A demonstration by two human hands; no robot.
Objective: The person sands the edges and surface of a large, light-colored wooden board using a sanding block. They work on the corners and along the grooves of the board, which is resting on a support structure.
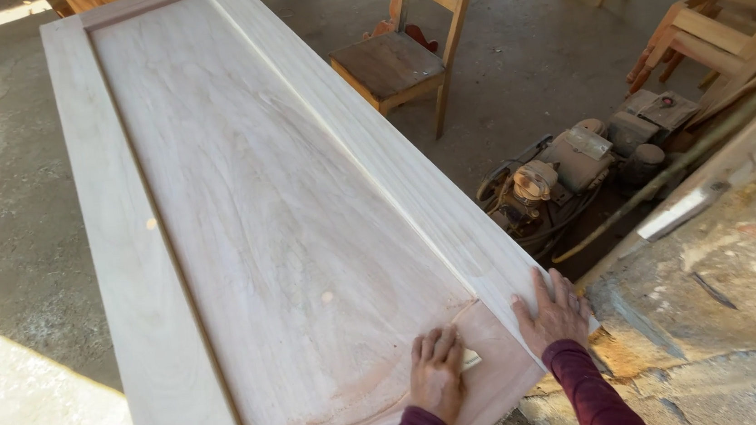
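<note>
1. Hands of a person in dark red sleeves press on the near end of a pale wooden door panel (288, 229), seen from above in a workshop.
2. Left hand (437, 371) lies palm down on the recessed middle field near the panel's near right corner, fingers together and flat, covering a small pale piece (471, 357) that peeks out at its right side; what that piece is cannot be told.
3. Right hand (551, 311) rests flat on the raised frame at the panel's right edge, fingers spread slightly and pointing away from the person, gripping nothing.
4. Panel's long axis runs away from the person toward the upper left, so nearly all of its length lies ahead of both hands; the right hand is nearer the right edge, the left hand sits just inside the frame line.
5. Beside the panel's right edge stands a rough, stained workbench (732, 300) with a flat metal blade (679, 211) lying on it.
6. Beyond, on the concrete floor, sit a dusty motor-driven machine (566, 169), a wooden chair (402, 65) and an unfinished chair frame (717, 28).
</note>
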